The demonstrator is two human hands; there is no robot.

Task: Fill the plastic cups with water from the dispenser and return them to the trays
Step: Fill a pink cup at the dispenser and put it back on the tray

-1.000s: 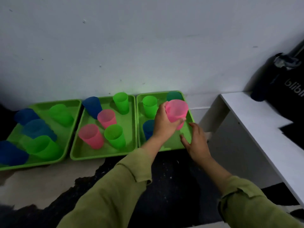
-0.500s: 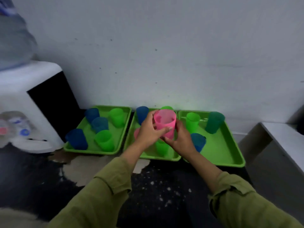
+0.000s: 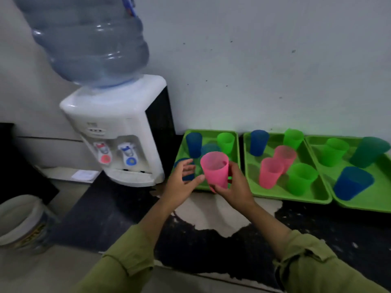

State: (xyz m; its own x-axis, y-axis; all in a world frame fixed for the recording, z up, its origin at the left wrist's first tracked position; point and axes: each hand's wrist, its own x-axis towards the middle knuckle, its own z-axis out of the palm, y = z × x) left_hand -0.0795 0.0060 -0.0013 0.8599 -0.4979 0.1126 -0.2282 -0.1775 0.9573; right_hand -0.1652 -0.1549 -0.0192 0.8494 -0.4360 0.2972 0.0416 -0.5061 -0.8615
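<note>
My right hand (image 3: 234,187) grips an upright pink cup (image 3: 215,168) from its right side and base, in front of the left green tray (image 3: 211,132). My left hand (image 3: 182,182) is open just left of the cup, thumb tip touching its side. The white water dispenser (image 3: 118,127) with a big blue bottle (image 3: 88,39) stands to the left; its red tap (image 3: 104,154) and blue tap (image 3: 129,155) face me. The middle tray (image 3: 313,199) holds pink, green and blue cups. The right tray (image 3: 378,206) holds green and blue cups.
A white bucket (image 3: 23,223) sits on the floor at lower left. The trays stand against a grey wall on a dark counter with a worn pale patch (image 3: 218,216). The dispenser's drip tray (image 3: 131,176) juts out below the taps.
The pink cup went from my left hand to my right hand. My left hand let go and opened. The view swung left, bringing the dispenser fully into sight.
</note>
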